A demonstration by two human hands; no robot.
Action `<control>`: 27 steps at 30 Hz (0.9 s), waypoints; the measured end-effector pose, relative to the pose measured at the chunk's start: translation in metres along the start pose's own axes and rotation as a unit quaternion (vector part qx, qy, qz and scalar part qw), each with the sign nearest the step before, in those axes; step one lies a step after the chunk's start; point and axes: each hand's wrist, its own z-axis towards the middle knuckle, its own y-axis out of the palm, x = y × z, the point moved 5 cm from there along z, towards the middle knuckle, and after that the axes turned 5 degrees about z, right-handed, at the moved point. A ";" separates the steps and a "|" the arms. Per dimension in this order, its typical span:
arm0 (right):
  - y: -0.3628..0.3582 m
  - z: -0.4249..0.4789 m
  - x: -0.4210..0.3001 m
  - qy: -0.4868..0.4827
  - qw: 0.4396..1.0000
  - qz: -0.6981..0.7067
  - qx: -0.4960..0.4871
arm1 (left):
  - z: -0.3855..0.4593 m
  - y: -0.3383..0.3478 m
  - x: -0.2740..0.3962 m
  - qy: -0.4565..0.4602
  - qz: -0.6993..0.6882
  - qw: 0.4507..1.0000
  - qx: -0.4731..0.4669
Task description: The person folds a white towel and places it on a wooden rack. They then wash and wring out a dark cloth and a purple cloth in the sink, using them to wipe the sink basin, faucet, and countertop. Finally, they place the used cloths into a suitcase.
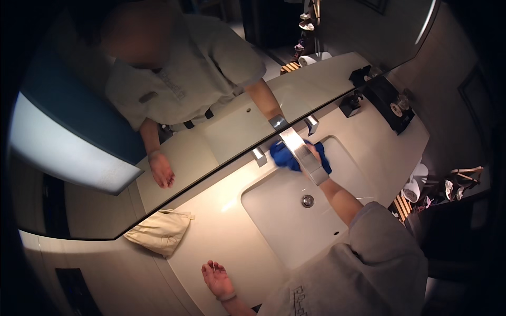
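Observation:
My right hand (312, 156) is partly hidden beneath the flat metal faucet spout (304, 152). It presses a crumpled blue cloth (285, 156) at the back edge of the white sink (272, 213), behind the spout. My left hand (217, 278) is over the countertop to the left of the sink, palm up with the fingers a little curled and nothing in it. Metal faucet handles stand on both sides of the spout, the left one (259, 157) and the right one (312, 125). A round metal drain (307, 201) lies in the basin.
A cream drawstring bag (162, 231) lies on the counter at the left. A black dispenser (350, 106) and a black tray with glassware (389, 104) stand at the right end. The large mirror (237, 106) runs along the counter's back. Rolled white towels (415, 183) are beyond the right edge.

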 end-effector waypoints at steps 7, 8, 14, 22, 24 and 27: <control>-0.045 -0.005 -0.001 0.311 0.808 0.501 0.007 | 0.004 0.036 -0.005 -0.013 -0.007 0.999 -0.044; -0.055 0.003 -0.025 0.301 0.784 0.543 0.011 | 0.002 0.036 -0.006 -0.013 -0.004 0.999 -0.041; -0.106 0.097 -0.145 0.028 0.978 0.194 -0.069 | -0.002 0.030 -0.001 -0.001 -0.004 1.000 -0.024; -0.011 0.106 -0.169 -0.031 0.788 -0.470 -0.396 | -0.003 0.032 0.001 -0.001 0.004 1.000 -0.013; -0.005 0.107 -0.166 -0.054 0.813 -0.455 -0.359 | -0.003 0.027 0.002 0.002 0.002 1.000 -0.014; -0.032 0.086 -0.174 -0.130 0.852 -0.395 -0.318 | -0.007 0.021 0.010 0.016 -0.008 1.000 -0.012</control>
